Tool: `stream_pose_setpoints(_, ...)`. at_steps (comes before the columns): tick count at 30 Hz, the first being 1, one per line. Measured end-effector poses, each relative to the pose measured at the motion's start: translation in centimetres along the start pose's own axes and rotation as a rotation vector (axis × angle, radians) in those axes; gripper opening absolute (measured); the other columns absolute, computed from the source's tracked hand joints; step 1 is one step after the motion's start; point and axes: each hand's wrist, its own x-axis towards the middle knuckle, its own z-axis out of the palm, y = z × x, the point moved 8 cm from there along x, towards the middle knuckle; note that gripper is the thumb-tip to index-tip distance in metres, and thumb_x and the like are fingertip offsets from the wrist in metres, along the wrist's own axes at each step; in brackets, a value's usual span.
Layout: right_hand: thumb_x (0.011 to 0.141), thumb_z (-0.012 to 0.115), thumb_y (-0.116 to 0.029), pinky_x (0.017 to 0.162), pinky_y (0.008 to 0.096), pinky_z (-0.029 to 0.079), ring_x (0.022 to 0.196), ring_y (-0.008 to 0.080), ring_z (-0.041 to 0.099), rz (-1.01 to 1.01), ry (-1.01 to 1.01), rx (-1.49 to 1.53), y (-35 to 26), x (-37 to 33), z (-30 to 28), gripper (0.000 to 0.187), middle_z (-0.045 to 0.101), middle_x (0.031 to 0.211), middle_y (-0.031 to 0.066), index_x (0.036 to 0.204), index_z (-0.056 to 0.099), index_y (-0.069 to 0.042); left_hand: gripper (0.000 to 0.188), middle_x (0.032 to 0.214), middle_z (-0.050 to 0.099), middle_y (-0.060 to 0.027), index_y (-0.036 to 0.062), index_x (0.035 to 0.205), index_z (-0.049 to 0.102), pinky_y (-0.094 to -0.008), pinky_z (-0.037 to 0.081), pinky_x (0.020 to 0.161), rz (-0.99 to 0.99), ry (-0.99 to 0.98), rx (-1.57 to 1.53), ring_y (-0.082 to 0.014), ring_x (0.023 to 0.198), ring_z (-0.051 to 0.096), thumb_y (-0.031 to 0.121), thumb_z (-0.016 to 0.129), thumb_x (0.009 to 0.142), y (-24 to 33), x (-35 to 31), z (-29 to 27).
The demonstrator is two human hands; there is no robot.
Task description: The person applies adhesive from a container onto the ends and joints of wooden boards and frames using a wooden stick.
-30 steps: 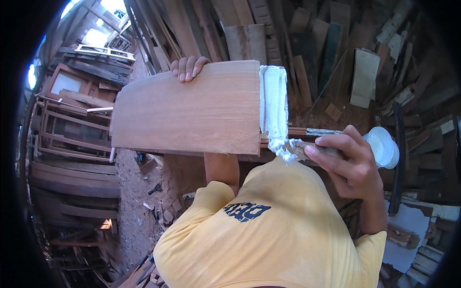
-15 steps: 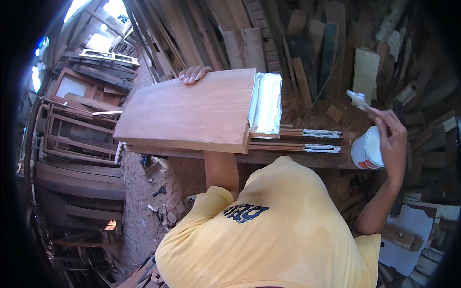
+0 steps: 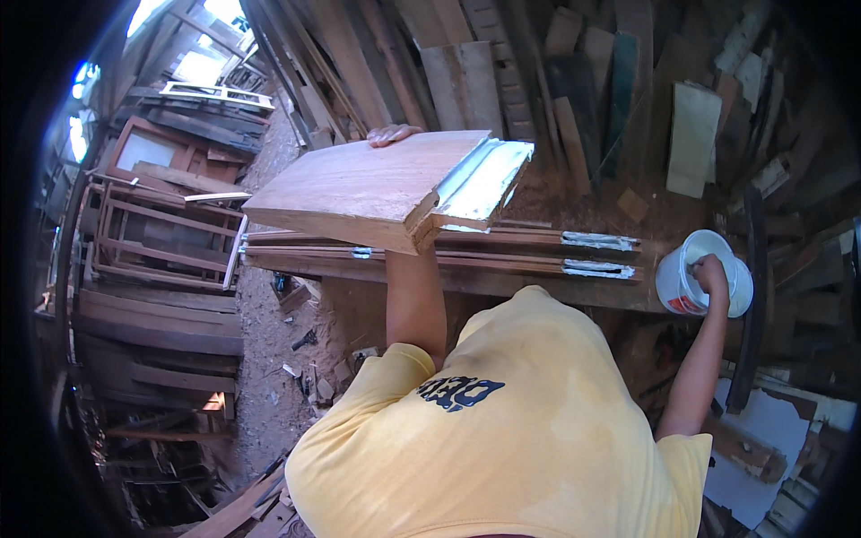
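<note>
My left hand [image 3: 392,134]: only fingertips show over the far edge of the wooden panel [image 3: 359,190]; palm, thumb, wrist hidden behind it. Panel's underside not visible, so can't tell how I grip it. Left forearm partly covered by panel and my yellow shirt [image 3: 502,430].

My right hand [image 3: 711,272] sits at the rim of the white tub [image 3: 691,282]; fingers curl inward, too small to tell if closed on the rim or on sth inside. Tub contents can't be made out.

Floor debris at lower left too small to identify. Pic corners black, cut off by the fisheye rim.
</note>
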Motion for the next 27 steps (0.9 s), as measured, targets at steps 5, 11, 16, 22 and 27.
stream_pose_setpoints(5, 0.098, 0.063, -0.013, 0.046, 0.0311, 0.037, 0.049, 0.0108, 0.049, 0.019, -0.224, 0.501, 0.3, -2.2, -0.9, 0.021, 0.064, 0.063, 0.0017, 0.087, 0.078, -0.004, 0.033, 0.079, 0.073, -0.0045, 0.0057, 0.087, 0.071, -0.0318, 0.057, 0.078, 0.043, 0.041, 0.069, -0.0186, 0.072, 0.07, 0.033, 0.059, 0.1, -1.3, -0.3, 0.4)
stream_pose_setpoints(11, 0.102, 0.065, -0.018, 0.049, 0.0199, 0.037, 0.056, 0.0024, 0.047, 0.21, -0.136, 1.102, -1.1, -10.0, -5.2, 0.028, 0.072, 0.091, 0.0006, 0.123, 0.071, 0.0, 0.031, 0.085, 0.073, -0.0069, 0.0047, 0.096, 0.07, -0.0343, 0.054, 0.09, -0.138, -0.376, -0.039, -0.0214, 0.09, 0.07, 0.025, 0.05, 0.108, 1.1, 3.3, -1.1)
stream_pose_setpoints(16, 0.102, 0.066, -0.021, 0.05, 0.0172, 0.037, 0.058, 0.0016, 0.048, -0.033, 0.003, 1.227, -8.4, -14.2, -10.3, 0.037, 0.072, 0.095, 0.0041, 0.13, 0.066, 0.003, 0.024, 0.096, 0.077, -0.0062, 0.0061, 0.103, 0.073, -0.0329, 0.054, 0.088, -0.155, -0.607, -0.109, -0.0193, 0.091, 0.073, 0.023, 0.056, 0.104, 2.0, 5.5, -2.6)
stream_pose_setpoints(22, 0.102, 0.063, -0.019, 0.051, 0.0178, 0.039, 0.055, 0.002, 0.051, -0.299, -0.022, 1.323, -27.2, -20.0, -15.3, 0.036, 0.075, 0.095, 0.0104, 0.13, 0.068, 0.004, 0.027, 0.104, 0.073, -0.0083, 0.0052, 0.115, 0.067, -0.0363, 0.049, 0.103, -0.265, -0.824, -0.124, -0.0213, 0.105, 0.068, 0.026, 0.049, 0.111, -1.3, 5.4, -1.9)
stream_pose_setpoints(27, 0.101, 0.063, -0.007, 0.057, 0.0238, 0.045, 0.066, 0.0067, 0.055, -0.683, 0.027, 0.95, -39.8, -22.6, -14.9, 0.028, 0.073, 0.098, 0.0074, 0.126, 0.074, -0.004, 0.025, 0.107, 0.072, -0.0093, 0.0062, 0.118, 0.063, -0.0374, 0.049, 0.104, -0.162, -0.868, -0.132, -0.0223, 0.107, 0.068, 0.027, 0.051, 0.111, 0.1, 4.7, -0.1)
